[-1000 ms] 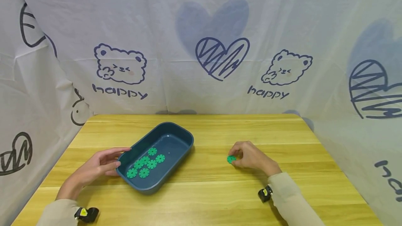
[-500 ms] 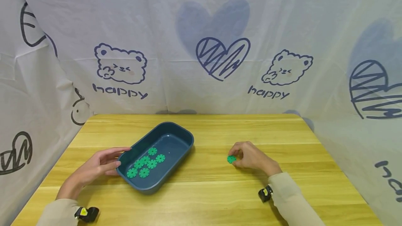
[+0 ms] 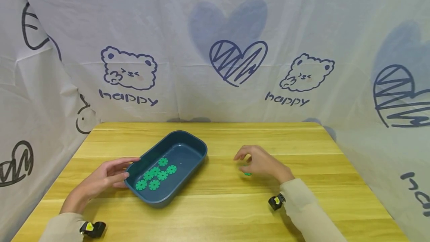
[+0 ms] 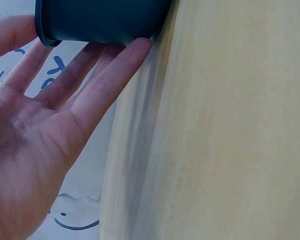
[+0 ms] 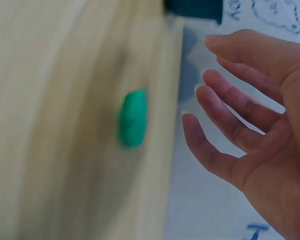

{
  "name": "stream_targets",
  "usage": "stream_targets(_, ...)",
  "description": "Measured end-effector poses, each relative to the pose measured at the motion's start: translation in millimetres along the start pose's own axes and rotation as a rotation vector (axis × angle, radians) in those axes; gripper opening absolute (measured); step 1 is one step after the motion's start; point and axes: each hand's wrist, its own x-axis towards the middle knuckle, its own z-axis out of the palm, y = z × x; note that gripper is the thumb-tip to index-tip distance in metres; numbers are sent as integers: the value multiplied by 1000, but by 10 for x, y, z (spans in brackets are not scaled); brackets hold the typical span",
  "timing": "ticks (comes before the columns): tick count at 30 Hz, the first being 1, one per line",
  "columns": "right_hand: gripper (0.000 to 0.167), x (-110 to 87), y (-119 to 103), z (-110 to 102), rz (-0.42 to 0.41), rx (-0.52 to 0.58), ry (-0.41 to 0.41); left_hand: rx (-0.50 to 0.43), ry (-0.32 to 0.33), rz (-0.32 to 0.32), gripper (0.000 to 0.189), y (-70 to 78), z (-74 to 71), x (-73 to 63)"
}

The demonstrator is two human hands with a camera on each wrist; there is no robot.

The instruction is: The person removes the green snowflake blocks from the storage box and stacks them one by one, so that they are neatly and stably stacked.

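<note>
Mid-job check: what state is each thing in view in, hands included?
Dark blue rectangular plastic-looking bin: upright, holding discs.
Seven green round notched discs: in bin, some overlapping.
Eighth green disc: on yellow wood-grain table, untouched.
White printed cloth: hanging, creased.
Left hand: touching bin's end.
Right hand: fingers curved, holding nothing.

Connector discs (image 3: 154, 185) lay in the tub (image 3: 183, 156), left on the table (image 3: 221, 216); another disc (image 5: 133, 121) lay rightward, near the right hand (image 3: 263, 163); cloth (image 3: 181, 29) hung behind.

Beige sleeves (image 3: 306, 206), black wrist cameras (image 3: 96, 229)
</note>
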Motion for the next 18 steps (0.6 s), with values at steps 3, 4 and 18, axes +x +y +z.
stream_targets(3,23,133,-178,-8,-50,34,-23,-3,1,5,48,4,0,-2)
stream_targets(4,23,179,-241,-6,-67,41,-29,1,2,7,48,5,0,-2)
stream_targets(18,23,860,-920,274,-248,45,-93,18,23,-15,48,25,12,-8)
